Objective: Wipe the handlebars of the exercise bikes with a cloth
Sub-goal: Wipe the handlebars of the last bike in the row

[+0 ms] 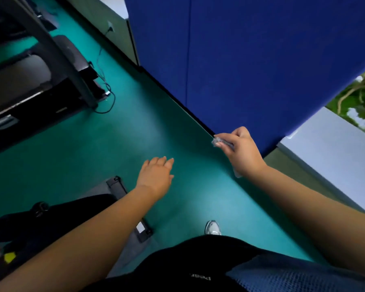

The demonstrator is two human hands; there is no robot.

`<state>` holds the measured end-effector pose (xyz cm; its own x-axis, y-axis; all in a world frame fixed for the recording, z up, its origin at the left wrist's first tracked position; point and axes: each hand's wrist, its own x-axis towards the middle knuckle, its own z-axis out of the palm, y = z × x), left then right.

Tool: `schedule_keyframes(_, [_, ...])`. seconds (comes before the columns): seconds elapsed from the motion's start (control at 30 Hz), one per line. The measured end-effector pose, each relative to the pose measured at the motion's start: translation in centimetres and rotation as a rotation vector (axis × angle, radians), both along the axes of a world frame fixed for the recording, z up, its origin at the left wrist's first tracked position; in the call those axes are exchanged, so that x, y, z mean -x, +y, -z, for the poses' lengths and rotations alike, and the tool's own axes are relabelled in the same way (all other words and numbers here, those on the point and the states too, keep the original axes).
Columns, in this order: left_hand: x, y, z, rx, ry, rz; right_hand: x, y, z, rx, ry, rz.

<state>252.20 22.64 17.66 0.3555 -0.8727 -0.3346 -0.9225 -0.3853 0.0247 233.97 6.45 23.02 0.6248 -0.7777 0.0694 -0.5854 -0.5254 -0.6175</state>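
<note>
Gripping crumpled cloth (pixel 220 142) in right hand (pixel 240 151); left hand (pixel 156 175) hanging open-fingered, empty. No handlebars showing; wiping progress unjudgeable.

- A smooth teal-green floor (pixel 135 131) runs from the upper left to the lower right.
- A dark grey exercise machine base (pixel 57 89) stands on it at upper left.
- A thin black cable (pixel 105 89) loops on it beside that base.
- A flat grey mat with black end bracket (pixel 118 186) lies at lower left.
- A white sneaker (pixel 212 227) stands on it near the bottom centre.
</note>
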Motion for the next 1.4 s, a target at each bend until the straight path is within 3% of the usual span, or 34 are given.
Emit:
schedule_keyframes(0.4, [-3.4, -5.0, -0.6, -0.016, 0.064, -0.336, -11.6, -10.0, 0.5, -0.064, -0.027, -0.338])
schedule_keyframes(0.93, [-19.7, -9.2, 0.4, -0.039, 0.101, -0.603, -34.8, -15.8, -0.3, -0.105, 0.029, -0.636])
schedule_keyframes(1.4, [-33.7, -12.0, 0.0, -0.006, 0.001, -1.119, -58.9, -20.4, 0.3, -0.021, 0.050, -1.114])
